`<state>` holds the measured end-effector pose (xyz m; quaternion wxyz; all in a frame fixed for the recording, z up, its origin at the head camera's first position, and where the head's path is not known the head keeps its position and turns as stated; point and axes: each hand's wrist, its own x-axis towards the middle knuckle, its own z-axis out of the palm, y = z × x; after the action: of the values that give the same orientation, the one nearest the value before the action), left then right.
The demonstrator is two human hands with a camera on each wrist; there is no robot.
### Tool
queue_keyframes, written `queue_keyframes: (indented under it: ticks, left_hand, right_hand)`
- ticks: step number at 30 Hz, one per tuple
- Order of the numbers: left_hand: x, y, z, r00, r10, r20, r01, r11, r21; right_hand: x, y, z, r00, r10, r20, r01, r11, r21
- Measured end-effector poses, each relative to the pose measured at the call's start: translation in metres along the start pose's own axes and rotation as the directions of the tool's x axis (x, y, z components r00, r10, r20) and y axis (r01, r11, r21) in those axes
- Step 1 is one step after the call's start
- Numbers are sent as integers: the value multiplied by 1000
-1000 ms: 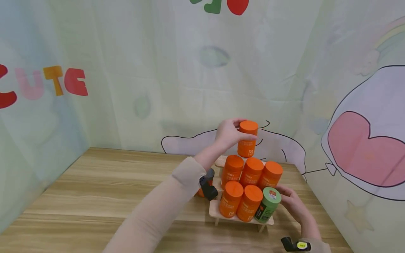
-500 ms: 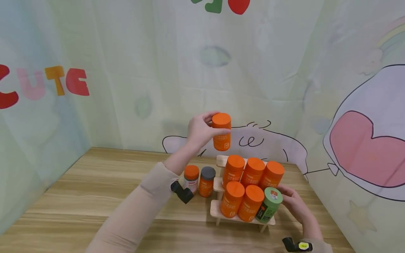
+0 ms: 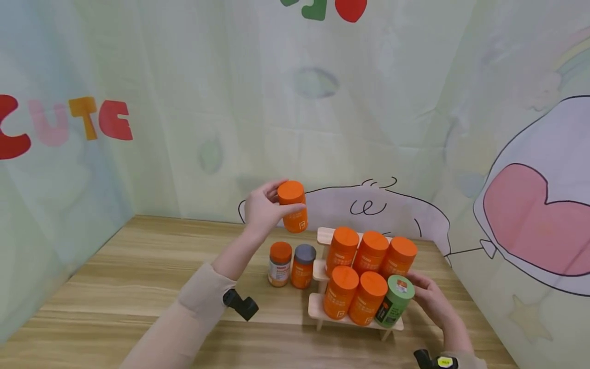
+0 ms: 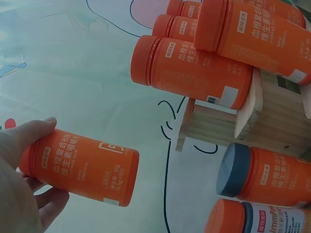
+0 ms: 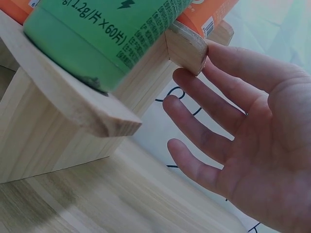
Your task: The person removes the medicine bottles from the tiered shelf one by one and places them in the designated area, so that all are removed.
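My left hand (image 3: 262, 212) grips an orange vitamin bottle (image 3: 295, 221) near its cap, upright in the air left of the wooden tiered rack (image 3: 324, 236). In the left wrist view, thumb and fingers wrap the bottle's capped end. Orange bottles (image 3: 340, 294) fill the rack's middle tier, and two more share the lowest tier with a green bottle (image 3: 392, 307). The top tier shows bare wood at its left end. My right hand (image 3: 433, 302) is at the rack's right side; in the right wrist view its thumb and index fingertips touch a tier's end (image 5: 187, 48), other fingers loosely spread.
Left of the rack, a bottle with an orange cap and white label (image 3: 279, 269) stands on the wood-grain table (image 3: 152, 277) beside an orange bottle with a grey cap (image 3: 301, 271). A printed curtain (image 3: 207, 128) closes off the back and sides.
My left hand has carried the orange vitamin bottle leftward from above the rack's top tier, recently lowering it slightly. The two bottles on the table have come into view. My right hand stays at the rack.
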<state>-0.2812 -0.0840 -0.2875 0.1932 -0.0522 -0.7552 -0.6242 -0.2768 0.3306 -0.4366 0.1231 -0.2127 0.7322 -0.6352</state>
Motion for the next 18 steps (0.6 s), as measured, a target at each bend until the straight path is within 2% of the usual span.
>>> queue_keyframes:
  ticks: [10,14,18]
  left_hand:
    - [-11,-32,-22,995,-43,-92,38,998,-54]
    - [-13,-42,-30,992,-44,-118,41,999,-28]
    - [-13,-53,-36,991,-80,-109,83,996,23]
  right_hand:
    - [-2,1,2,1000,22,-7,-21,999,23]
    - [-2,2,1,1000,5,-3,-4,1000,24]
    - [-1,4,0,999,-44,22,43,998,37]
